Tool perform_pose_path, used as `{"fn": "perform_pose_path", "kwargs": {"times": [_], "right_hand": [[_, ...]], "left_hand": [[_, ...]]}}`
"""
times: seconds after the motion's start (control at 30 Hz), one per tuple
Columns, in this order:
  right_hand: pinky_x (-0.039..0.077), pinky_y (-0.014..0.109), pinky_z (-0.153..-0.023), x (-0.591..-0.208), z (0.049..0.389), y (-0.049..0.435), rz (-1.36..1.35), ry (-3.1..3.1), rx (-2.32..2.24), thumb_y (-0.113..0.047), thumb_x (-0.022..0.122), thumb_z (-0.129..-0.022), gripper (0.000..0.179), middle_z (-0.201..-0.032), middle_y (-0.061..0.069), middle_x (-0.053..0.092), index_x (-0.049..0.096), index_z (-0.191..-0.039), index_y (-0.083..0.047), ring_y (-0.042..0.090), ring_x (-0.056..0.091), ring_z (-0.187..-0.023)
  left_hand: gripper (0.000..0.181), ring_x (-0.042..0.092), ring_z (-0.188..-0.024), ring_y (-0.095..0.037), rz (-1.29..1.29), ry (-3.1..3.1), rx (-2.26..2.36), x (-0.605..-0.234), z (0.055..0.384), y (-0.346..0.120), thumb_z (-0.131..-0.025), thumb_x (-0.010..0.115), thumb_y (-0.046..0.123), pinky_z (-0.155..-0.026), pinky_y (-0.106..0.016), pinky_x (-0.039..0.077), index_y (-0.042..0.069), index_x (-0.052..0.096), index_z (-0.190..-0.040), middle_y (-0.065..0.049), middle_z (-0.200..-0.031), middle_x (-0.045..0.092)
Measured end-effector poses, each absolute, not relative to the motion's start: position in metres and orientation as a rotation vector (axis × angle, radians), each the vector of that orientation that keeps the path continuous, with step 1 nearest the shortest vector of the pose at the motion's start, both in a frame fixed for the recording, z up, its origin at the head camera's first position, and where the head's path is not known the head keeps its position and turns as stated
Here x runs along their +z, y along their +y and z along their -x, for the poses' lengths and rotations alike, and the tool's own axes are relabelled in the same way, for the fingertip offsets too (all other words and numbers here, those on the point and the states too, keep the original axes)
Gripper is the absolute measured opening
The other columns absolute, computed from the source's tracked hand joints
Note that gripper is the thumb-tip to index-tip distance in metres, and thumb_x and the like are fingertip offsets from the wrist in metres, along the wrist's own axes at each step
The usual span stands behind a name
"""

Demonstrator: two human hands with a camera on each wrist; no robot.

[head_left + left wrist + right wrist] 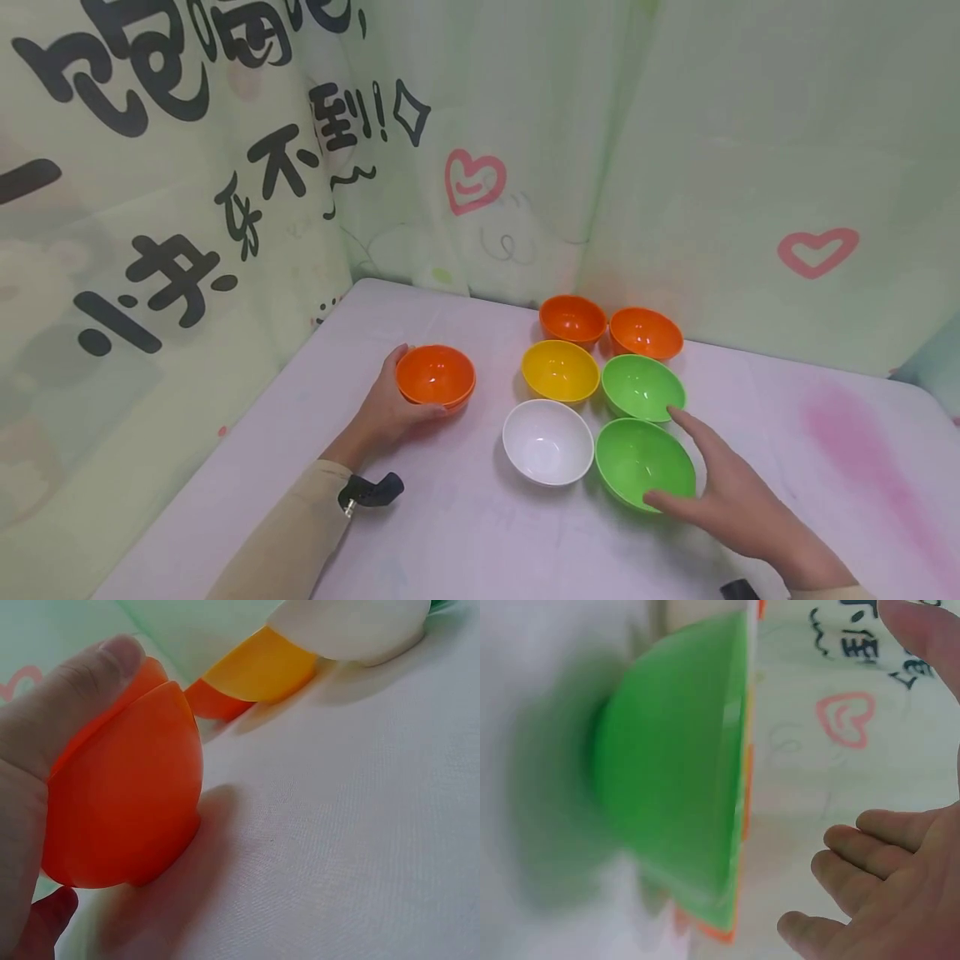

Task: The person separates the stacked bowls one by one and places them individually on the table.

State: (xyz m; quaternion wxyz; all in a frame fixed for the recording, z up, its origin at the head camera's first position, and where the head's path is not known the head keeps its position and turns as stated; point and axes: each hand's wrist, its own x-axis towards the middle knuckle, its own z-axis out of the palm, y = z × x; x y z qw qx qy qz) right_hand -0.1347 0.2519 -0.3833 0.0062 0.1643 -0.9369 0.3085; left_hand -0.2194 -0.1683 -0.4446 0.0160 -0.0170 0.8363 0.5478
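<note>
On the left of the table, my left hand grips two nested orange bowls by the side. Its thumb crosses the rims of the orange bowls in the left wrist view, with a fingertip low at the other side. My right hand hovers at the right of the nearer green bowl, thumb and fingers spread. The right wrist view shows that hand apart from the blurred green bowl, holding nothing. Behind the nearer green bowl sits another green bowl.
A white bowl stands left of the nearer green one, with a yellow bowl behind it. Two orange bowls, one at left and one at right, stand near the table's back edge. Printed curtains hang behind the table.
</note>
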Motion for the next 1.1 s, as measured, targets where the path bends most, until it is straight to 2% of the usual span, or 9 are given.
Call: {"fn": "perform_pose_path", "kwargs": {"times": [0.13,0.27,0.4,0.53,0.6,0.73,0.87,1.03,1.1], "right_hand": [[0.037,0.069,-0.098,-0.364,0.14,0.232,-0.61,-2.866,1.029,-0.036,0.087,-0.077,0.103,-0.15,0.024,0.039,0.028,-0.156,-0.009,0.046,0.041,-0.132],[0.037,0.069,-0.099,-0.349,0.151,0.209,-0.737,-2.814,1.057,-0.034,0.086,-0.078,0.1,-0.152,0.02,0.04,0.029,-0.156,-0.008,0.043,0.041,-0.132],[0.034,0.068,-0.104,-0.337,0.167,0.188,-0.77,-2.815,1.092,-0.038,0.084,-0.08,0.1,-0.156,0.016,0.035,0.026,-0.157,-0.008,0.042,0.036,-0.138],[0.039,0.064,-0.103,-0.328,0.183,0.167,-0.753,-2.839,1.146,-0.042,0.082,-0.082,0.097,-0.156,0.014,0.037,0.028,-0.157,-0.012,0.043,0.041,-0.134],[0.041,0.061,-0.103,-0.326,0.192,0.156,-0.786,-2.837,1.195,-0.04,0.082,-0.081,0.094,-0.155,0.012,0.039,0.031,-0.156,-0.013,0.042,0.044,-0.132],[0.037,0.057,-0.109,-0.328,0.21,0.138,-0.879,-2.835,1.324,-0.036,0.084,-0.08,0.091,-0.155,0.004,0.04,0.035,-0.155,-0.018,0.04,0.042,-0.135],[0.03,0.061,-0.111,-0.334,0.226,0.121,-0.91,-2.866,1.315,-0.037,0.085,-0.079,0.091,-0.154,0.002,0.042,0.037,-0.154,-0.022,0.038,0.043,-0.136],[0.034,0.056,-0.111,-0.34,0.238,0.102,-0.929,-2.921,1.254,-0.042,0.083,-0.078,0.09,-0.154,0.001,0.042,0.038,-0.154,-0.022,0.035,0.045,-0.134],[0.041,0.051,-0.107,-0.343,0.242,0.094,-0.945,-2.944,1.248,-0.044,0.083,-0.078,0.092,-0.154,0.002,0.042,0.038,-0.154,-0.021,0.034,0.046,-0.133]], "left_hand": [[0.121,0.038,-0.136,-0.03,0.053,2.589,1.716,-0.444,0.219,-0.169,-0.068,0.092,0.031,-0.105,-0.053,0.044,0.018,0.014,-0.159,-0.008,-0.153,0.036],[0.122,0.037,-0.137,-0.031,0.05,2.582,1.717,-0.445,0.217,-0.171,-0.067,0.093,0.03,-0.105,-0.054,0.043,0.017,0.013,-0.159,-0.009,-0.154,0.035],[0.124,0.037,-0.138,-0.032,0.059,2.587,1.714,-0.449,0.216,-0.172,-0.067,0.094,0.03,-0.106,-0.054,0.042,0.017,0.013,-0.159,-0.009,-0.153,0.036],[0.124,0.038,-0.137,-0.031,0.075,2.606,1.701,-0.451,0.215,-0.172,-0.066,0.094,0.032,-0.106,-0.055,0.041,0.017,0.013,-0.16,-0.009,-0.153,0.037],[0.125,0.037,-0.137,-0.031,0.082,2.605,1.696,-0.451,0.215,-0.171,-0.066,0.094,0.032,-0.106,-0.055,0.042,0.017,0.012,-0.16,-0.009,-0.153,0.038],[0.124,0.037,-0.138,-0.03,0.078,2.598,1.688,-0.451,0.215,-0.171,-0.067,0.094,0.033,-0.104,-0.055,0.043,0.018,0.012,-0.16,-0.008,-0.153,0.038],[0.124,0.038,-0.137,-0.03,0.062,2.606,1.676,-0.449,0.217,-0.173,-0.067,0.093,0.033,-0.103,-0.054,0.045,0.018,0.012,-0.16,-0.007,-0.152,0.038],[0.126,0.039,-0.136,-0.029,0.045,2.612,1.685,-0.451,0.218,-0.175,-0.066,0.094,0.034,-0.103,-0.055,0.045,0.017,0.011,-0.16,-0.006,-0.152,0.039],[0.127,0.038,-0.137,-0.029,0.03,2.606,1.7,-0.452,0.217,-0.175,-0.066,0.094,0.034,-0.105,-0.055,0.043,0.016,0.011,-0.16,-0.006,-0.152,0.038]]}}
